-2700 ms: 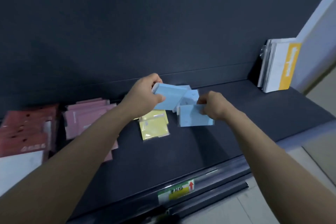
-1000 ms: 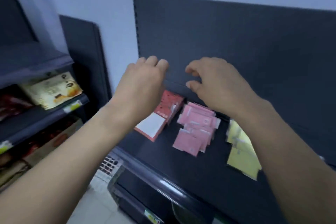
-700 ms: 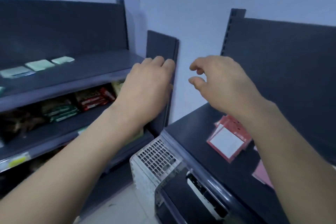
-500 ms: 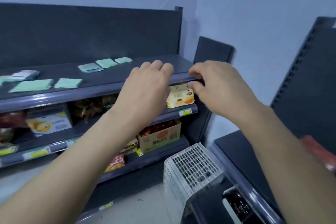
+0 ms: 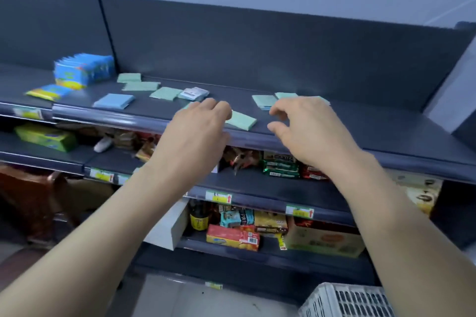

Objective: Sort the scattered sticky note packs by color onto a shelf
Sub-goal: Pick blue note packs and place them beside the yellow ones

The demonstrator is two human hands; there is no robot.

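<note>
Grey top shelf (image 5: 373,126) has the sticky note packs (image 5: 164,92) scattered all over it, mostly green, with a blue pack (image 5: 113,100) off to the left. Left hand (image 5: 198,131) and right hand (image 5: 306,131) hover over the front edge, both grips loose and holding nothing. One green pack (image 5: 240,121) lies between them, right by the left fingertips.

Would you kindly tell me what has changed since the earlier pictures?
The left hand and right hand let go of the light blue sticky note packs they held. The person turned left, away from the shelf with red, pink and yellow packs. Both hands now reach toward a dark grey top shelf scattered with pale green packs and a light blue pack. Both hands stayed raised and empty over the last second.
</note>
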